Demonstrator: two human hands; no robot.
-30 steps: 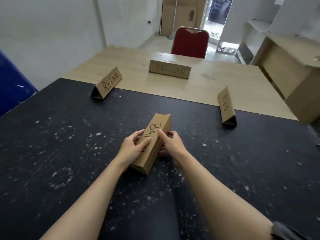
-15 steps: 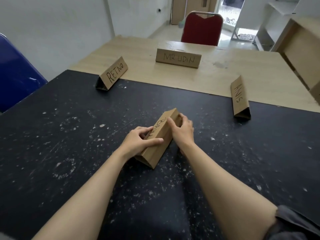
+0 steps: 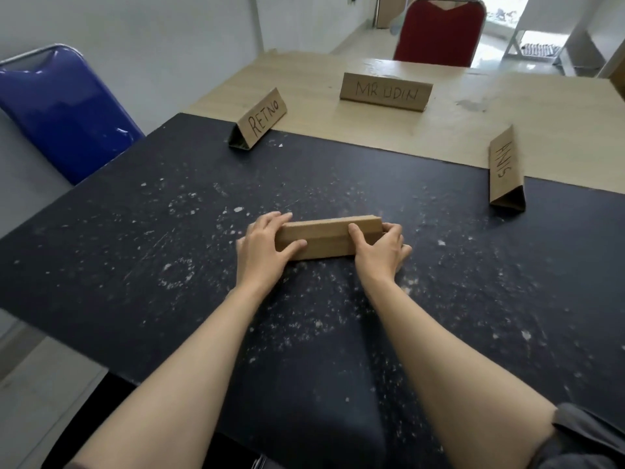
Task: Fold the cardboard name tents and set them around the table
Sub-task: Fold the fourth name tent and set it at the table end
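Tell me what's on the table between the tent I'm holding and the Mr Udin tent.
Nothing: the head view shows only bare speckled black tabletop, then bare wood, between the held tent and the MR UDIN tent.

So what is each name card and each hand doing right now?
Held name tent: folded, lying crosswise on the black tabletop, writing hidden.
Left hand: grip closed on the held tent's left end.
Right hand: grip closed on its right end.
RETNO tent: standing, folded, untouched.
MR UDIN tent: standing, name facing the camera.
Third tent: standing, turned sideways on the right.

Three name tents [image 3: 386,92] behind held tent [image 3: 327,236].
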